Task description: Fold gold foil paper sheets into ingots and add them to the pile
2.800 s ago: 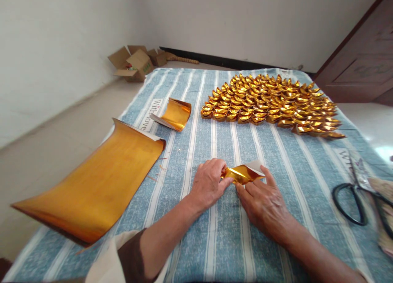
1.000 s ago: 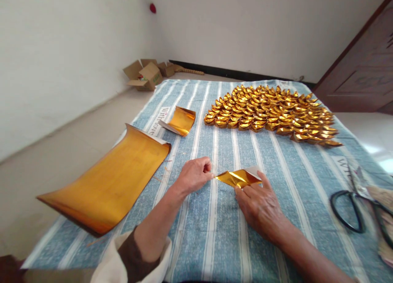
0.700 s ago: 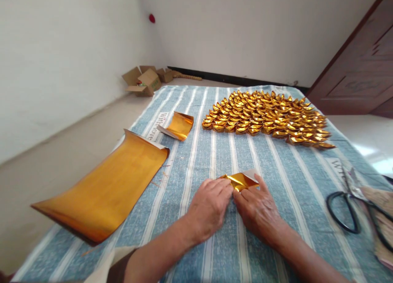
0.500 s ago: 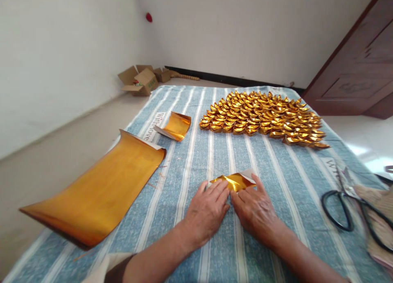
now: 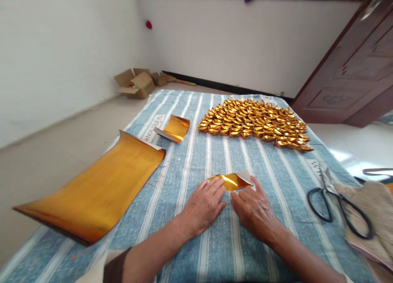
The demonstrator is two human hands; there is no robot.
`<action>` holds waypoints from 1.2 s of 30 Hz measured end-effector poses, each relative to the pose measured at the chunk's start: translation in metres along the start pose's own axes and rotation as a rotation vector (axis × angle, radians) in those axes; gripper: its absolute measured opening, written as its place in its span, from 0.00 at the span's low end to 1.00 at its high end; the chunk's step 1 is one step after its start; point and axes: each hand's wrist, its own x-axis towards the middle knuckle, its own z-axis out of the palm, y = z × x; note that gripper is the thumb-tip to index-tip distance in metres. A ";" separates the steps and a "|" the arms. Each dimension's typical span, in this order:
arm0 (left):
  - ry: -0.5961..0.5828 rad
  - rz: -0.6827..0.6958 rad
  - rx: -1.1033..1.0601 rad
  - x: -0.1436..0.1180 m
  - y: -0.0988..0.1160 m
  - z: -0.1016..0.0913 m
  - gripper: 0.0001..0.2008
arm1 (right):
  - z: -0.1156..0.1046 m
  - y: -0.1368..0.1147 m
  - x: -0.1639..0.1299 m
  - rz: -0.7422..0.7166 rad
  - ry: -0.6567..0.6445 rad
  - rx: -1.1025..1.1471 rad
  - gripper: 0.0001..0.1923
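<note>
A small piece of gold foil paper [image 5: 233, 180], partly folded with a white corner showing at its right end, lies on the blue striped cloth [image 5: 215, 250]. My left hand [image 5: 204, 204] lies flat with its fingertips pressing the paper's left part. My right hand [image 5: 253, 209] lies flat beside it, fingers pressing the paper's near right edge. Both hands have their fingers stretched out on the paper against the cloth.
A big curled gold sheet [image 5: 95, 189] lies at the left, a smaller curled one [image 5: 175, 128] behind it. Several folded gold ingots [image 5: 253, 122] are heaped at the far side. Black scissors [image 5: 336, 205] and a beige cloth [image 5: 373, 217] lie right. Cardboard boxes [image 5: 135, 82] sit on the floor.
My left hand let go of the paper's left tip, came back and flattened onto the paper beside my right hand. The view tilted upward.
</note>
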 end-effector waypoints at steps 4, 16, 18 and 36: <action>0.027 0.069 -0.061 -0.003 -0.015 -0.001 0.16 | -0.011 0.008 -0.006 0.084 0.084 0.088 0.14; 0.081 0.106 -0.064 0.000 -0.024 -0.003 0.20 | -0.002 0.034 0.017 0.352 -0.057 0.055 0.15; 0.074 0.096 -0.043 0.001 -0.025 -0.002 0.21 | -0.001 0.036 0.024 0.433 -0.162 0.096 0.09; -0.037 0.033 0.071 0.023 -0.033 -0.002 0.12 | -0.008 -0.013 0.016 0.662 -0.356 0.794 0.22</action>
